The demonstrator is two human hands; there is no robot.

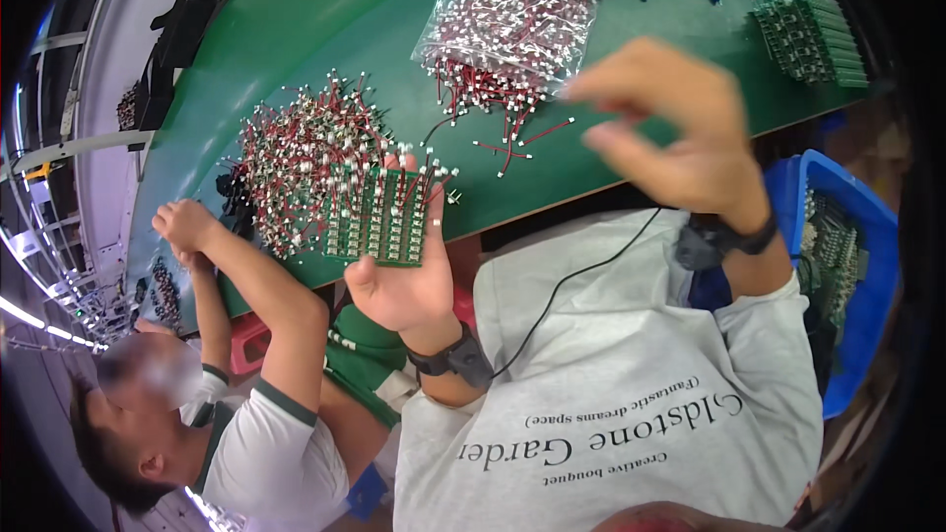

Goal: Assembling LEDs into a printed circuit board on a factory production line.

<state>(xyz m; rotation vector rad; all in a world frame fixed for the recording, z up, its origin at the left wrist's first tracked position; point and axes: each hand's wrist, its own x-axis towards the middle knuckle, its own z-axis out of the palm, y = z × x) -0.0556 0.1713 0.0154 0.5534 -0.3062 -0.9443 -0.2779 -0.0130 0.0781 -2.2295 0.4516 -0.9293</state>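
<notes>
Your grey printed T-shirt [611,365] fills the foreground. Your left hand [406,291], palm up, holds a green circuit-board panel [379,222], fingers beneath and thumb at its lower edge, beside a heap of red-wired connectors [296,158]. Your blurred right hand [680,128], thumb and fingers parted, hovers near the clear connector bag [522,10].

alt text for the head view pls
A person's left hand holds a green circuit board panel near a heap of red-wired connectors on a green table. The blurred right hand is near a clear bag of more; a co-worker is at left.
</notes>
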